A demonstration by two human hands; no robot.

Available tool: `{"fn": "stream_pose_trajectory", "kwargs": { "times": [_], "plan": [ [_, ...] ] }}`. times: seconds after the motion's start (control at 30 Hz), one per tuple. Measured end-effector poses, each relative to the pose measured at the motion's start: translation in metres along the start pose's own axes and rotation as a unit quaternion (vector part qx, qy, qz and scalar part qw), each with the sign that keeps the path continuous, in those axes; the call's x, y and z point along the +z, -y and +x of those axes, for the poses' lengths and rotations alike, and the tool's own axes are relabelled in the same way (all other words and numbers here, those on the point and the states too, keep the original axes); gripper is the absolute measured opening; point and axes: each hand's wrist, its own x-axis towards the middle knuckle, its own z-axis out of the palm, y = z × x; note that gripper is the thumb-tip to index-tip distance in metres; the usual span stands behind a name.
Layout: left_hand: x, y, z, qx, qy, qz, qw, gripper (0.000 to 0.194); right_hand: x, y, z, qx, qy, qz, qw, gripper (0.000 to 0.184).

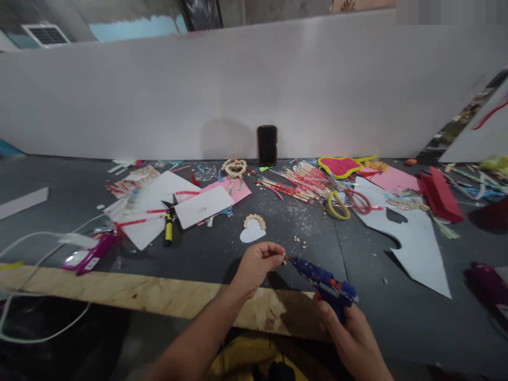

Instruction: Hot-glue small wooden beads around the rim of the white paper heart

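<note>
While a purple item with white patches (89,256) lies at the left near the table's wooden edge (146,296), yellow-and-black pliers (169,226) rest farther right, their jaws parted beside a white card (204,206). Next comes a white paper heart (253,233), flat on the dark table, with an arc of pale beads (254,218) along its far edge. Just nearer, the left hand (257,264) pinches a tiny pale piece (284,259) between thumb and fingertips; its exact shape is too small to tell. A few loose pieces (300,242) lie beyond. The nozzle of a blue glue gun (323,278) meets that pinched piece or stops just beside it. The right hand (351,336) wraps the gun's handle, though whether a finger presses the trigger I cannot tell. Beyond, scissors with yellow and red handles (348,202) lie with their handles spread, left of a cut white sheet (416,246).
</note>
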Motion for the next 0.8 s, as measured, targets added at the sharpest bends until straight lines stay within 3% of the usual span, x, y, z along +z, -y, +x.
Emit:
{"fn": "stream_pose_trajectory", "kwargs": {
  "times": [0.3, 0.47, 0.53, 0.67, 0.73, 0.8],
  "plan": [
    [0.001, -0.002, -0.001, 0.011, -0.011, 0.024, 1.0, 0.025, -0.008, 0.002, 0.003, -0.029, 0.055, -0.036, 0.997, 0.032],
    [-0.005, -0.001, -0.005, 0.029, -0.018, 0.067, 0.997, 0.022, -0.022, -0.005, 0.017, -0.116, 0.035, -0.122, 0.985, 0.033],
    [-0.008, 0.0, -0.008, 0.041, -0.021, 0.095, 0.994, 0.019, -0.027, -0.012, 0.027, -0.156, 0.003, -0.233, 0.96, 0.042],
    [-0.013, -0.001, -0.013, 0.055, -0.032, 0.175, 0.983, 0.014, -0.034, -0.026, 0.045, -0.2, -0.039, -0.434, 0.877, 0.049],
    [-0.015, -0.001, -0.014, 0.054, -0.038, 0.202, 0.977, 0.014, -0.036, -0.027, 0.048, -0.215, -0.044, -0.475, 0.852, 0.049],
    [-0.016, -0.002, -0.014, 0.052, -0.041, 0.216, 0.974, 0.014, -0.035, -0.021, 0.049, -0.232, -0.069, -0.475, 0.846, 0.049]
  ]
}}
